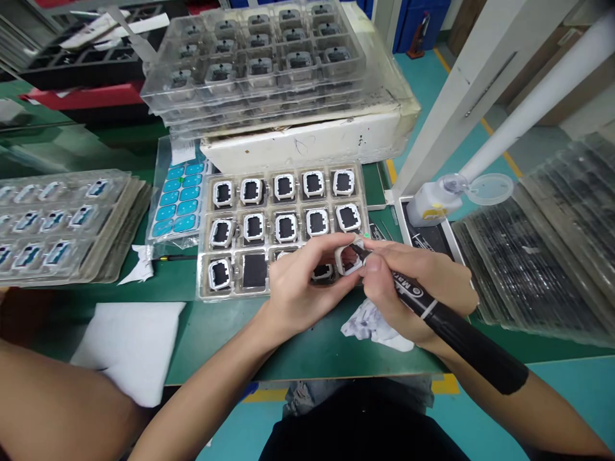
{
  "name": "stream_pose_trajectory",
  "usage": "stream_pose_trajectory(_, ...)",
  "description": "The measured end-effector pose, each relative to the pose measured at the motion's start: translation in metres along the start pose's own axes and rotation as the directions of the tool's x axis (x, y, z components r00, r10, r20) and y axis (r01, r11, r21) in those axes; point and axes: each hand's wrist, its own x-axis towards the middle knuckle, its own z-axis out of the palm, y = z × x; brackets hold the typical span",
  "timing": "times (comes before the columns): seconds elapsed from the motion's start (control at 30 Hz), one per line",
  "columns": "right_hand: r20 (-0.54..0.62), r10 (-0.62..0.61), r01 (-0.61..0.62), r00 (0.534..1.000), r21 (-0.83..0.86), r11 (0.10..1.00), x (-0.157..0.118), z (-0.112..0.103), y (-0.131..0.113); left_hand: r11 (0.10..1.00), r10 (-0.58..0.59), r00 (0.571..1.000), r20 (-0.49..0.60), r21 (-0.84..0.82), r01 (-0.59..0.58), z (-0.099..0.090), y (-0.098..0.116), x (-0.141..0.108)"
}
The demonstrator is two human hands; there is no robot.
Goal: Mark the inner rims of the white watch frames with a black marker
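My left hand (302,282) has its fingers closed on a small white watch-case frame (346,259), held above the front right part of a clear plastic tray (235,296). In my right hand (413,282) is a black marker pen (446,326), its tip inside or against the frame; the exact contact point is too small to tell. More white frames like it, such as one at the tray's left (220,274), sit in the tray's compartments. One front compartment (254,271) shows only its dark bottom. A crumpled, ink-stained cloth (377,326) lies below my right hand.
Behind stand stacked clear trays (259,70) on a white foam block (307,141). More loaded trays (57,230) lie left, near a bag of blue stickers (177,198) and white foam sheet (129,346). A bottle (427,202) and tray stacks (538,250) stand right; another person's arm (57,397) enters left.
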Motion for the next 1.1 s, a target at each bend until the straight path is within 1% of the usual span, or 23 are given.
stream_pose_trajectory(0.1,-0.003,-0.002,0.002,1.000,0.005,1.000,0.001,0.001,0.000,1.000,-0.016,1.000,0.005,-0.002,0.016,0.000,-0.002,-0.001)
stream_pose_trajectory(0.3,0.006,0.022,-0.021,1.000,-0.135,0.991,0.000,0.001,-0.003,1.000,-0.025,1.000,0.002,-0.005,0.025,0.001,-0.003,-0.002)
stream_pose_trajectory(0.37,-0.004,-0.022,0.021,1.000,-0.148,0.989,0.001,0.002,-0.003,0.999,-0.037,0.999,-0.004,-0.001,0.037,0.002,-0.003,-0.002)
stream_pose_trajectory(0.47,-0.034,-0.113,0.109,0.993,-0.116,0.987,0.003,0.005,-0.002,0.999,-0.053,0.999,-0.009,-0.003,0.053,0.003,-0.003,-0.003)
stream_pose_trajectory(0.6,-0.033,-0.128,0.126,0.991,-0.067,0.990,0.005,0.008,-0.002,0.998,-0.061,0.998,0.002,-0.004,0.061,0.003,-0.005,-0.003)
stream_pose_trajectory(0.77,-0.069,-0.057,0.057,0.996,-0.003,0.998,0.005,0.011,-0.002,1.000,-0.030,1.000,0.000,-0.003,0.030,0.003,-0.006,-0.002)
stream_pose_trajectory(0.87,-0.085,-0.049,0.050,0.995,-0.001,0.999,0.004,0.012,0.000,0.999,-0.028,1.000,0.003,-0.036,0.028,0.003,-0.006,0.001)
stream_pose_trajectory(0.93,-0.087,-0.035,0.033,0.996,-0.017,0.999,0.003,0.011,0.002,0.995,-0.058,0.998,0.020,-0.074,0.060,0.002,-0.006,0.004)
stream_pose_trajectory(1.0,-0.098,-0.019,0.015,0.995,-0.033,0.999,0.001,0.011,0.002,0.986,-0.114,0.993,0.043,-0.117,0.119,0.000,-0.007,0.006)
stream_pose_trajectory(1.1,-0.074,0.004,-0.007,0.997,-0.041,0.999,-0.001,0.010,0.003,0.962,-0.168,0.984,0.063,-0.206,0.178,-0.002,-0.008,0.009)
